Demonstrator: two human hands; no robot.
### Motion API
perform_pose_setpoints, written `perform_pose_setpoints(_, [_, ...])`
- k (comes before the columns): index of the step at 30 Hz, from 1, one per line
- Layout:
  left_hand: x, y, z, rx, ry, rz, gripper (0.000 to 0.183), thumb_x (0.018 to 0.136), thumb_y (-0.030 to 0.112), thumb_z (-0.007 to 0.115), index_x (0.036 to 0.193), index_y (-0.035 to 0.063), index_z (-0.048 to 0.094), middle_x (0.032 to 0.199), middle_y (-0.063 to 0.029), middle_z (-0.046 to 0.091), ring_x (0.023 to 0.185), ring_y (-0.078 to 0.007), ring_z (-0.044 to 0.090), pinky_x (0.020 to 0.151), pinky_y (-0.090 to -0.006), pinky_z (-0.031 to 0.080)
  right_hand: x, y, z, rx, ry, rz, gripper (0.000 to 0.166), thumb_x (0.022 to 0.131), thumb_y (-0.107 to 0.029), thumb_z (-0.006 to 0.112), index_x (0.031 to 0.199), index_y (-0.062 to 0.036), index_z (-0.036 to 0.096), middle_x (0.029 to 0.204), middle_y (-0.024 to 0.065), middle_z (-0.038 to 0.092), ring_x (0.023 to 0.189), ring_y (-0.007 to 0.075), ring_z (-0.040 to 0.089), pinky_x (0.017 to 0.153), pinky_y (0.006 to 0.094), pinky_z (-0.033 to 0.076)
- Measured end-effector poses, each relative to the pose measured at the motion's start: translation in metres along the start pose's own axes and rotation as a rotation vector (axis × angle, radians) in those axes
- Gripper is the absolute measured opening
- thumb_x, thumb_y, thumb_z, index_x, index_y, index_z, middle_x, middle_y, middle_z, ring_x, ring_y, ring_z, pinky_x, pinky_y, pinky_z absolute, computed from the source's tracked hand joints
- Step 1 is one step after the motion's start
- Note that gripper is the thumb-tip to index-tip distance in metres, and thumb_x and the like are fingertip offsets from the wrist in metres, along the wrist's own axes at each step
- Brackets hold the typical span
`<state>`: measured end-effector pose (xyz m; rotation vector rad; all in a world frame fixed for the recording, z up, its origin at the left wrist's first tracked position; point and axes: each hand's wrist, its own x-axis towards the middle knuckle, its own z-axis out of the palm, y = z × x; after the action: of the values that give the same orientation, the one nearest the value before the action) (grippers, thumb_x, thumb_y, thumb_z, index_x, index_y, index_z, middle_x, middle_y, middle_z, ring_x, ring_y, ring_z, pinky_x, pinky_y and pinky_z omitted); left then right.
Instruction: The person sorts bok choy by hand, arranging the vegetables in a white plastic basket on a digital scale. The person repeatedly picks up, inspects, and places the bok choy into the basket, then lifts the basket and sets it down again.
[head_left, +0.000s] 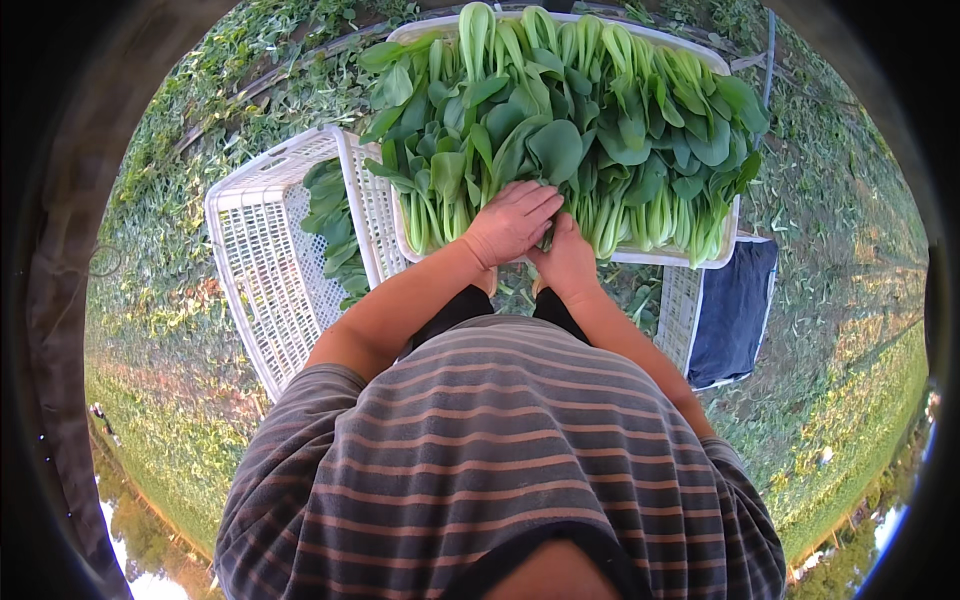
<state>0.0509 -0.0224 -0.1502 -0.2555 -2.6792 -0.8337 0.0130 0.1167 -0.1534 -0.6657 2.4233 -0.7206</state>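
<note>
A white plastic crate (726, 251) before me is heaped with bok choy (651, 150). Pale stalks face the crate's far and near sides, and broad dark leaves overlap in the middle. At the near edge, my left hand (517, 217) lies over the greens, palm down with its fingers together. My right hand (568, 259) meets it from the right, thumb uppermost. Both hands close around a bok choy plant, of which a little green shows between them; its base is hidden. Large leaves (555, 150) spread just beyond my fingertips.
To the left, a white slatted crate (262, 255) is tilted on its side, with loose greens (334, 225) beside its mesh bottom. A crate with dark cloth (731, 315) stands at right. Leaf scraps litter the field (825, 247). My feet are under the crate's near edge.
</note>
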Motion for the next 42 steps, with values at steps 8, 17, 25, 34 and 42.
perform_pose_setpoints(8, [-0.001,-0.007,0.012,0.11,-0.149,-0.047,0.044,0.071,0.014,0.056,0.113,0.0081,0.051,0.116,-0.0082,0.049,0.104,-0.0275,0.046,0.09,-0.0373,0.036,0.008,0.003,0.006,-0.139,-0.021,-0.021,0.045,0.068,-0.02,0.066,0.098,0.0011,0.04,0.094,0.0179,0.052,0.074,0.034,0.058,0.06,0.0408,0.049])
perform_pose_setpoints(17, [-0.002,-0.012,0.028,0.33,-0.24,0.003,0.041,0.07,0.013,0.051,0.11,0.0043,0.051,0.117,-0.0072,0.047,0.108,-0.0249,0.041,0.09,-0.0358,0.034,-0.025,0.044,-0.042,-0.08,0.391,0.056,0.052,0.072,-0.028,0.064,0.109,0.0005,0.041,0.094,0.019,0.053,0.08,0.0373,0.056,0.07,0.042,0.046])
perform_pose_setpoints(25, [-0.003,0.007,0.011,0.204,-0.135,0.221,0.045,0.068,0.015,0.057,0.111,0.007,0.05,0.118,-0.0052,0.046,0.11,-0.0224,0.042,0.093,-0.038,0.034,-0.027,0.067,-0.057,0.345,0.145,0.26,0.055,0.07,-0.027,0.066,0.11,0.0044,0.046,0.091,0.0204,0.059,0.079,0.0291,0.058,0.071,0.0344,0.046])
perform_pose_setpoints(34, [0.0,0.001,0.044,0.21,-0.439,0.119,0.053,0.075,0.023,0.057,0.125,0.0125,0.042,0.129,-0.0047,0.041,0.125,-0.0194,0.03,0.1,-0.0438,0.027,-0.056,0.071,-0.084,1.328,-0.201,0.285,0.053,0.073,-0.017,0.065,0.119,0.0,0.044,0.101,0.0083,0.056,0.088,0.0161,0.055,0.078,0.0284,0.043])
perform_pose_setpoints(42, [-0.019,0.023,0.047,-0.049,-0.495,0.108,0.017,0.074,0.021,0.057,0.084,0.0067,0.06,0.105,-0.0093,0.055,0.103,-0.0258,0.05,0.091,-0.0397,0.037,-0.04,0.028,-0.071,0.868,-0.037,-0.044,0.055,0.071,-0.019,0.067,0.118,-0.0005,0.044,0.108,0.0132,0.055,0.092,0.0245,0.057,0.082,0.0338,0.044])
